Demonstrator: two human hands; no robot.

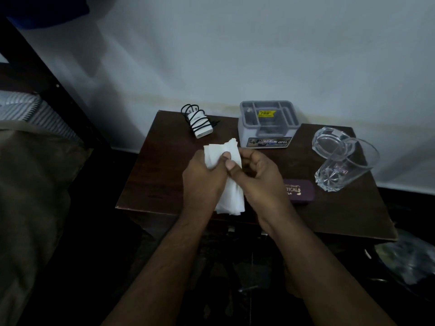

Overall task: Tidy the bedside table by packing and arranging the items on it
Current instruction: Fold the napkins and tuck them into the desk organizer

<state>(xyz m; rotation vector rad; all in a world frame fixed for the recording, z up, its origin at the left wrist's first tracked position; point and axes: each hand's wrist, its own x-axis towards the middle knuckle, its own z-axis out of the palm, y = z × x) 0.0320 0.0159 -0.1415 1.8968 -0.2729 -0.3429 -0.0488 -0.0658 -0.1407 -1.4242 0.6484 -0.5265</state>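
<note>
Above the middle of the dark wooden bedside table (164,175), both hands hold a white tissue (231,198). My left hand (204,177) grips its left side, thumb pressed on the paper. My right hand (261,177) pinches it from the right with thumb and fingers. At the back left lies a white charger (200,124) wrapped in its black cable. A grey plastic organiser box (268,124) stands at the back centre. A clear glass ashtray (329,141) and a clear drinking glass (341,168) stand at the right. A purple spectacle case (300,190) lies partly hidden by my right hand.
A white wall runs behind the table. A bed with a dark frame (47,74) and brownish bedding (30,196) lies to the left. A dark bin with a plastic liner (409,262) sits on the floor at the lower right.
</note>
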